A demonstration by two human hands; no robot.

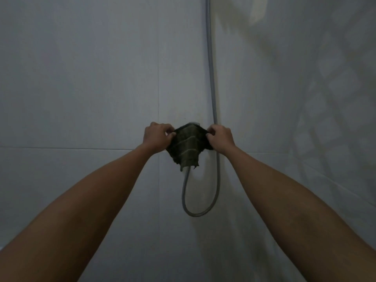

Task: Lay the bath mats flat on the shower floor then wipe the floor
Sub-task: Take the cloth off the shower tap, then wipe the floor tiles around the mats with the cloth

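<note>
Cloth: a small dark green cloth with pale stripes across it, held up at arm's length against the wall, stretched between both hands; its lower end hangs loose and ragged.
Left hand: the left hand pinches the cloth's upper left edge, fingers curled closed on the fabric.
Right hand: the right hand pinches the upper right edge the same way, fingers closed on it.
Behind the cloth: a small pale fitting on the wall peeks just above the cloth's top edge; what it is cannot be told.
Hose: a grey ribbed shower hose runs down the wall just right of the cloth, passes behind the right hand, loops below and rises back up behind the cloth's hanging end.
Wall: large pale grey tiles, smooth and matte, with thin joint lines.
Right side: a pale surface with a faint diamond pattern, blurred.
</note>
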